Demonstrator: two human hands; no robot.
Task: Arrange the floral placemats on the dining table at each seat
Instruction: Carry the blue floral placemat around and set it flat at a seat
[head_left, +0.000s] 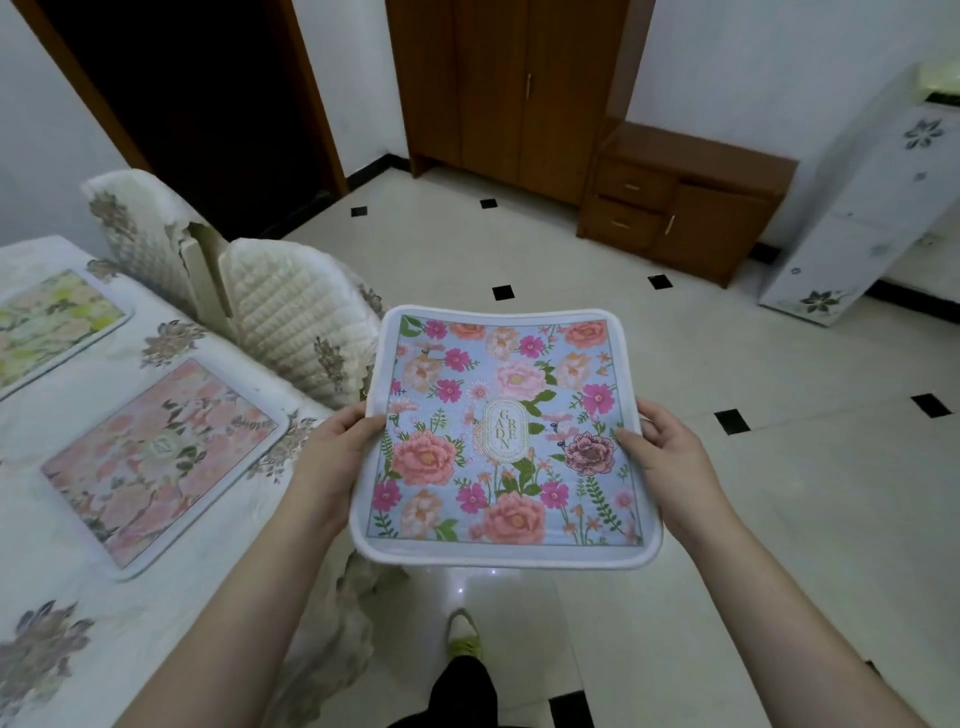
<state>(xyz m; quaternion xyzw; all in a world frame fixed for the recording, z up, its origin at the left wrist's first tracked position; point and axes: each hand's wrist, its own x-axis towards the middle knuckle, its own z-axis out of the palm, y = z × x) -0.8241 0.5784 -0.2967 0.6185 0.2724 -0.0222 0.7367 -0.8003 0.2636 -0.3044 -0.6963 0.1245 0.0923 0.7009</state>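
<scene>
Two hands are holding a blue floral placemat (501, 436) in mid-air at frame centre, the left hand (332, 447) and right hand (670, 452) each pinching a side edge in its grip. Further left, a pink placemat (161, 462) and a yellow placemat (52, 322) are lying on the table (78, 597), beside two quilted chairs (291, 317).

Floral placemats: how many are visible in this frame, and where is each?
3. A blue placemat is held over the floor by the left hand and right hand; a pink placemat and a yellow-green placemat lie on the table. More may lie off-frame.
</scene>
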